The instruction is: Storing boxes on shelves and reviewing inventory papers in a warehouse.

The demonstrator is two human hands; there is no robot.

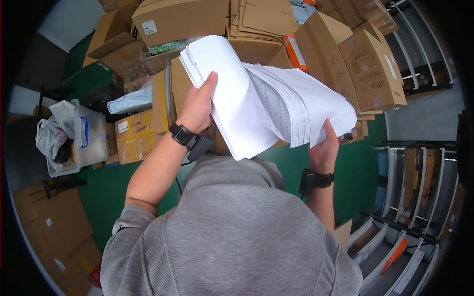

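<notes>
A thick stack of white paper sheets (234, 98) hangs between my two hands, its pages bent and fanned apart in the middle. My left hand (198, 106) grips the left part, thumb on top, and its other fingers are hidden beneath. On the right side, my right hand (325, 148) pinches the curled edge with its thumb over the paper. Lines of print show on some inner pages. Each wrist wears a black strap with a small dark box on it.
Cardboard boxes (182, 22) and flattened cartons (264, 17) are piled ahead. A clear plastic bin (94, 135) holding bags stands at the left, beside a taped carton (136, 137). Metal shelving (419, 187) lines the right side. Green floor (291, 165) shows below.
</notes>
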